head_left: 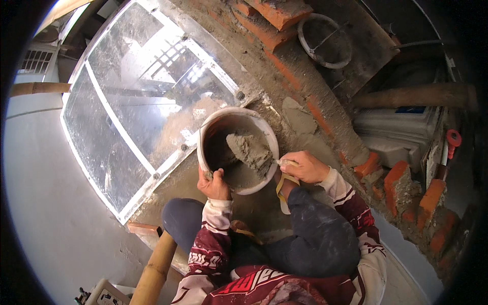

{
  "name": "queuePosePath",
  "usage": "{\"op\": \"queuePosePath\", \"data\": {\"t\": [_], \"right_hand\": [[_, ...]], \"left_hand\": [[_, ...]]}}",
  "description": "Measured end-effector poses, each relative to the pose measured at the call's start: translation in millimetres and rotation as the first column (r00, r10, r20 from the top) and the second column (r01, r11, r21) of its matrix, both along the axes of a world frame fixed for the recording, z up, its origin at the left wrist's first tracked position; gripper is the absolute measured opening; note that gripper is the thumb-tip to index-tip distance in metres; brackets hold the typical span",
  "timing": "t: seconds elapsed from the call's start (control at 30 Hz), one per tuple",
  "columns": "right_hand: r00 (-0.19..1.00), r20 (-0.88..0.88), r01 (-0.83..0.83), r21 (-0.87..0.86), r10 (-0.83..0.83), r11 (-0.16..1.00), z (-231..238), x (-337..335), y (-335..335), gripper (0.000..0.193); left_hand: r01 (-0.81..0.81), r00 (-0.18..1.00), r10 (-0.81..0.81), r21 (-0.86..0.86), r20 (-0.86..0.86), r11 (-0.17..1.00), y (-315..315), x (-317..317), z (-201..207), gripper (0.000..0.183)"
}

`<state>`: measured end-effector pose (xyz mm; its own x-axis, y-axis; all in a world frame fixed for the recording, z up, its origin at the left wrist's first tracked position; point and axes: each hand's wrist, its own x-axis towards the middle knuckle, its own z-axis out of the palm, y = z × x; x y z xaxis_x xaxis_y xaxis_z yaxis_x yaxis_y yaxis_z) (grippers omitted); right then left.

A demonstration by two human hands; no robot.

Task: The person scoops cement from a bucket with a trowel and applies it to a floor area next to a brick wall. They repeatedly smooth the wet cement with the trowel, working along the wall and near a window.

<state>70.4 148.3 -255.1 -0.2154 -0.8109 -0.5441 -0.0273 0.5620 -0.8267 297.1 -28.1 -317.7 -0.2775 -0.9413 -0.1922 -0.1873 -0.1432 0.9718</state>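
Observation:
A round, mortar-smeared bucket (238, 111) stands in front of me, with grey wet mortar in its bottom. My left hand (215, 187) grips its near-left rim, thumb on the inside. In my right hand (307, 168), fingers are wrapped around the pale handle of a trowel (287, 162) at the bucket's right rim. A thick heap of mortar (250, 151) covers the trowel's blade, over the inside of the bucket; the blade itself is hidden beneath it.
A framed clear panel (127, 96) lies at the left. A brick course (284, 68) with mortar runs along the right, ending in jagged bricks (396, 180). Another bucket (325, 40) sits on a board at the far right. Bamboo poles (155, 269) stick in from the sides.

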Motion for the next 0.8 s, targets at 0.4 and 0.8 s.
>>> {"op": "queuePosePath", "data": {"t": [0.4, 0.8], "right_hand": [[0.607, -0.795, 0.233, 0.203, 0.021, 0.951, -71.5, -44.7, -21.5, 0.049], [0.78, -0.556, 0.359, 0.021, -0.288, 0.933, -114.7, -4.9, -22.7, 0.056]], "left_hand": [[0.034, 0.998, -0.034, -0.002, 0.053, 0.999, -2.8, -5.8, 20.4, 0.054], [0.075, 0.995, -0.074, -0.011, 0.072, 0.997, -11.2, -6.1, 15.9, 0.055]]}}
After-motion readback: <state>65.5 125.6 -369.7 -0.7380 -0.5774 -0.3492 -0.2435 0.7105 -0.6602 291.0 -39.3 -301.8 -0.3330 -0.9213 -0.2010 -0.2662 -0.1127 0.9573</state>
